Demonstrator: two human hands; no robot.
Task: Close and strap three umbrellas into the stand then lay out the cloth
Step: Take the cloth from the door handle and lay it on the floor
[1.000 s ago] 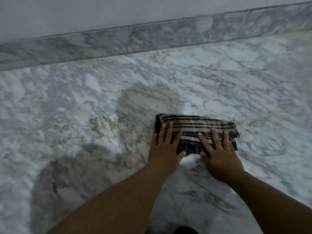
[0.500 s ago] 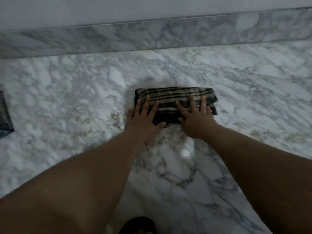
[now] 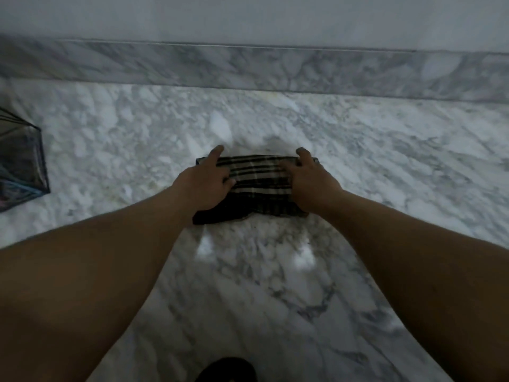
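A folded dark cloth with pale stripes lies on the marble floor, in the middle of the head view. My left hand is over its left end, with the index finger reaching the far left corner and the thumb on the fabric. My right hand is over its right end, fingers curled round the far right corner. Both hands grip the cloth near its far edge. The near part of the cloth looks dark and bunched. No umbrellas can be made out.
A dark wire-framed stand is cut off by the left edge of the view. A marble skirting and a pale wall run across the back. A dark shoe tip shows at the bottom edge.
Both hands moved from lying flat on the near part of the cloth out to its far corners, fingers now curled. The view shifted, bringing the stand further in at the left.
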